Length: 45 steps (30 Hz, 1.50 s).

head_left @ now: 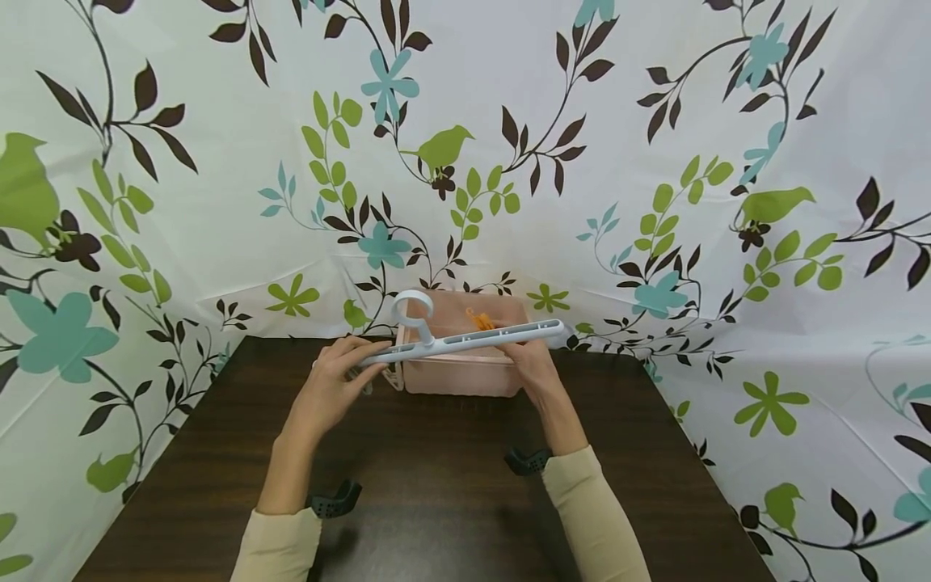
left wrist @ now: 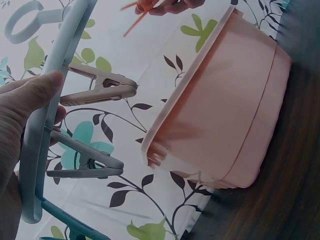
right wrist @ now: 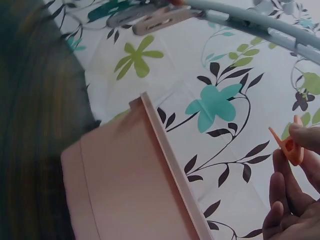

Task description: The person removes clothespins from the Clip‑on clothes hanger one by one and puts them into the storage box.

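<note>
My left hand (head_left: pixel 330 388) grips a pale plastic clothes hanger (head_left: pixel 465 341) near its left end, with the hook upward. In the left wrist view a beige clothespin (left wrist: pixel 100 85), a grey clothespin (left wrist: pixel 90 160) and a teal one (left wrist: pixel 75 225) are clipped along the hanger's bar. My right hand (right wrist: pixel 295 200) pinches an orange clothespin (right wrist: pixel 290 145) between thumb and fingers. That clothespin is apart from the hanger in both wrist views. From the head, part of the right hand (head_left: pixel 537 376) is hidden behind the hanger's right end.
Behind the hanger a pink plastic bin (head_left: pixel 461 380) stands at the back of the dark wooden table (head_left: pixel 436 477). A cloth (head_left: pixel 465 81) printed with leaves, flowers and birds hangs around the table. Both wrists wear black bands.
</note>
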Available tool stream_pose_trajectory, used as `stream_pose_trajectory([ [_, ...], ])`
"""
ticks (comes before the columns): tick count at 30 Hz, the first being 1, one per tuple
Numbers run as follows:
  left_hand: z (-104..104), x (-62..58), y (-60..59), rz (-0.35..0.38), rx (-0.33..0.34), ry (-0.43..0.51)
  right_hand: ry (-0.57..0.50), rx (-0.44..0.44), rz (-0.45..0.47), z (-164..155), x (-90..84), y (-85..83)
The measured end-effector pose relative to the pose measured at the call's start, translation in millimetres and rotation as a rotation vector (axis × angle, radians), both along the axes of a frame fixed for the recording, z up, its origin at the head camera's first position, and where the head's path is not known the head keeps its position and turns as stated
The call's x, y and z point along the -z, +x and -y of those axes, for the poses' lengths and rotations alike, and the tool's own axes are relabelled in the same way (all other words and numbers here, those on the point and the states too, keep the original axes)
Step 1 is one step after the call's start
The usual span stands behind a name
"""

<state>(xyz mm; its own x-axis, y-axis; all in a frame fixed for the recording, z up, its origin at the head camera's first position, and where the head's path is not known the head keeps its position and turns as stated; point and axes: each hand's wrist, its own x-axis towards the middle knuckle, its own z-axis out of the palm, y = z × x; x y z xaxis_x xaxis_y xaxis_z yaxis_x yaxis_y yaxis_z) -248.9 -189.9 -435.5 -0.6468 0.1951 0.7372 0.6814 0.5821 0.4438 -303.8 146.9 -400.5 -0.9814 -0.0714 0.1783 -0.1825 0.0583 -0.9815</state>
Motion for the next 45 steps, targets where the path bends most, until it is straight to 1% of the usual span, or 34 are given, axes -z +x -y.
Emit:
stream_pose_trajectory([
  [4, 0, 0.7, -0.2, -0.002, 0.004, -0.001, 0.162, -0.03, -0.084, 5, -3.6, -7.2],
  [6, 0, 0.6, -0.5, -0.006, 0.008, -0.003, 0.203, -0.053, -0.129, 8, -7.2, -9.8],
  [10, 1, -0.2, -0.2, -0.003, 0.011, -0.006, 0.217, -0.106, -0.222, 14, -20.3, -8.2],
  [13, 2, -0.1, 0.2, 0.002, 0.006, -0.007, 0.262, -0.115, -0.295, 17, -28.2, -5.7],
  [15, 2, 0.1, 0.5, 0.009, 0.002, -0.008, 0.28, -0.123, -0.335, 19, -28.1, -7.9],
  [18, 2, 0.8, 0.9, 0.016, -0.002, -0.012, 0.29, -0.11, -0.372, 20, -17.7, -18.4],
  [21, 1, 1.1, 1.6, 0.024, -0.008, -0.015, 0.309, -0.078, -0.374, 19, -5.0, -30.3],
  [24, 0, 1.2, 1.6, 0.028, -0.014, -0.021, 0.354, -0.049, -0.36, 16, 2.9, -38.5],
  [29, -1, 0.2, 1.0, 0.031, -0.02, -0.029, 0.375, -0.061, -0.336, 12, 4.6, -43.6],
  [35, 0, -2.1, 1.3, 0.032, -0.024, -0.034, 0.362, -0.093, -0.355, 9, 7.2, -48.1],
  [38, 0, -2.7, 1.4, 0.034, -0.026, -0.032, 0.355, -0.094, -0.343, 10, 6.5, -48.3],
  [45, 0, -1.9, 2.1, 0.045, -0.035, -0.025, 0.352, -0.103, -0.367, 12, 10.6, -49.1],
])
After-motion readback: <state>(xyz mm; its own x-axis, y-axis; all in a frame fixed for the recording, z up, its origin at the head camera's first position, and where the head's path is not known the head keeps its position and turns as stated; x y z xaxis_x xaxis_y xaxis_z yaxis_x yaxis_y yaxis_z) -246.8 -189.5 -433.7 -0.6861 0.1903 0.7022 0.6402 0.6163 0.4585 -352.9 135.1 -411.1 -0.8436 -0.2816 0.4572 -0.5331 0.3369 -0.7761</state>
